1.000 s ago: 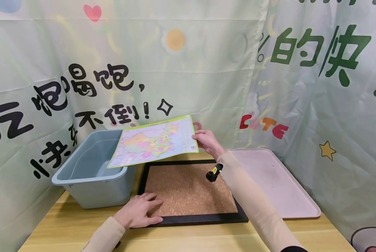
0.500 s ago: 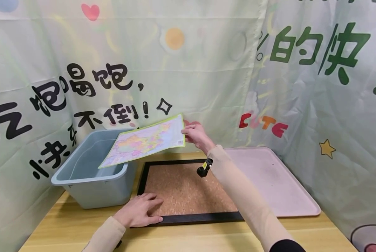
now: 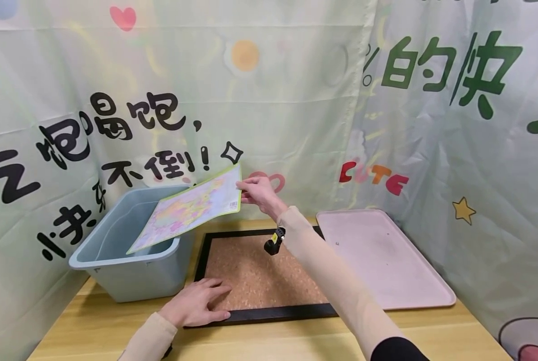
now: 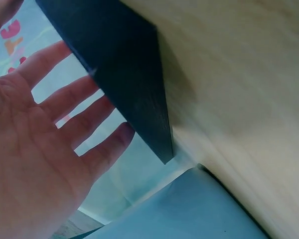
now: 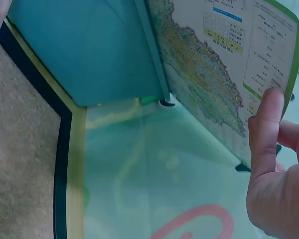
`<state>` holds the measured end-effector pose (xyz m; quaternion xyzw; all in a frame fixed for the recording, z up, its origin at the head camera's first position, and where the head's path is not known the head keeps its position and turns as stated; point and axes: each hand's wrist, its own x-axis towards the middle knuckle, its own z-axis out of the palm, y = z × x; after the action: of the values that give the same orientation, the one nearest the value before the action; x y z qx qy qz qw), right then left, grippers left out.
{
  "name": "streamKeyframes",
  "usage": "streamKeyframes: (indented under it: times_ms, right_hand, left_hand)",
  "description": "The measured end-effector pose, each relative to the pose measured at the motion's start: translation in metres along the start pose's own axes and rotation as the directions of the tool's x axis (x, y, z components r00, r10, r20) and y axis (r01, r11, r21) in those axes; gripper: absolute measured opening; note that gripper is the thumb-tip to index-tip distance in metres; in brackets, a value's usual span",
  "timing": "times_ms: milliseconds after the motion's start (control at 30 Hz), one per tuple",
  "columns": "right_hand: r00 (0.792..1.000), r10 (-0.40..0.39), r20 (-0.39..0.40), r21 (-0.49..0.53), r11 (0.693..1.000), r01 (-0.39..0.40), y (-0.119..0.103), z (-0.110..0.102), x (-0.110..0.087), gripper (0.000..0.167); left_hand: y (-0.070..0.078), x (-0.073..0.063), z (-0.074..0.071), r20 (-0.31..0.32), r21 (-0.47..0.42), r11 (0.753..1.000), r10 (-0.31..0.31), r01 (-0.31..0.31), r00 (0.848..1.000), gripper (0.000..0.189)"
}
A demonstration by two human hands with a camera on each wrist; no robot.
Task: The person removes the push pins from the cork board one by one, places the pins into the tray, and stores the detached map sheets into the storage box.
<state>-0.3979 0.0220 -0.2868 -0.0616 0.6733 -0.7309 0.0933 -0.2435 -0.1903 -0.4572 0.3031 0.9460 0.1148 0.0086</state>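
In the head view, my right hand pinches the right edge of a thin map sheet with a green border. The map tilts down to the left, its lower end over the opening of a blue-grey plastic bin. Its printed underside shows in the right wrist view, between thumb and fingers. My left hand rests at the front left corner of a black-framed cork board. In the left wrist view, its spread fingertips touch the black frame edge.
A pale pink tray lies right of the cork board, partly behind the right sleeve. Everything stands on a wooden table. Printed cloth hangs behind and at the sides.
My right hand has moved left with the map, whose lower end has shifted further over the bin and tilts more steeply. My left hand has stayed at the board's corner.
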Motion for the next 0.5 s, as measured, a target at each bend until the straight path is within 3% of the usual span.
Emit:
streamKeyframes:
  times_ms: [500]
  right_hand:
    - [0.99, -0.038, 0.135, 0.01, 0.999, 0.037, 0.01, 0.028, 0.013, 0.04]
  left_hand:
    - [-0.001, 0.001, 0.0, 0.008, 0.011, 1.0, 0.003, -0.004, 1.0, 0.066]
